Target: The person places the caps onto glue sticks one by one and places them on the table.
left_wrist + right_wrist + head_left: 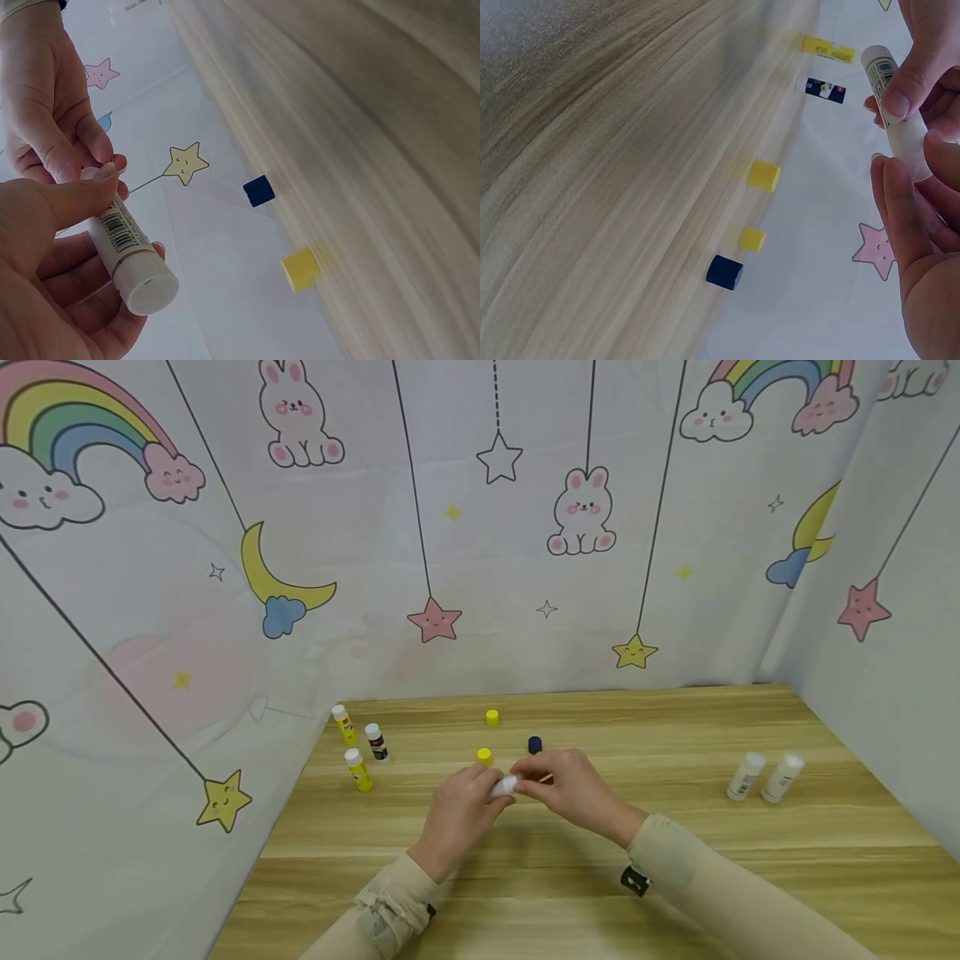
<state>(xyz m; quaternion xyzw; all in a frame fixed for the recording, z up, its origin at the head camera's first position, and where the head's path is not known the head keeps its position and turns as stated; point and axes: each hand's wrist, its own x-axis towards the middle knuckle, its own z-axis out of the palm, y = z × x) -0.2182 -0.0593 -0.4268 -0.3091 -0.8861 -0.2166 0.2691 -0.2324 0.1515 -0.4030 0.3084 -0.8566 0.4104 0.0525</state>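
Observation:
A white glue stick point(503, 787) with a barcode label is held off the table between both hands. My left hand point(459, 806) grips its body, thumb lying along the barrel in the left wrist view. At the stick's other end, the thumb and fingers of my right hand point(573, 789) pinch the smooth white cap point(909, 146). Just beyond the hands, a yellow cap point(484, 757) and a dark blue cap point(535, 745) stand on the table. Another yellow cap point(492, 717) is farther back.
At the left of the wooden table point(360, 860) stand two yellow glue sticks point(358, 769) and a dark one point(377, 743), all with white tops. Two white glue sticks point(782, 778) stand at the right. A patterned white curtain point(510, 643) closes off the back and sides.

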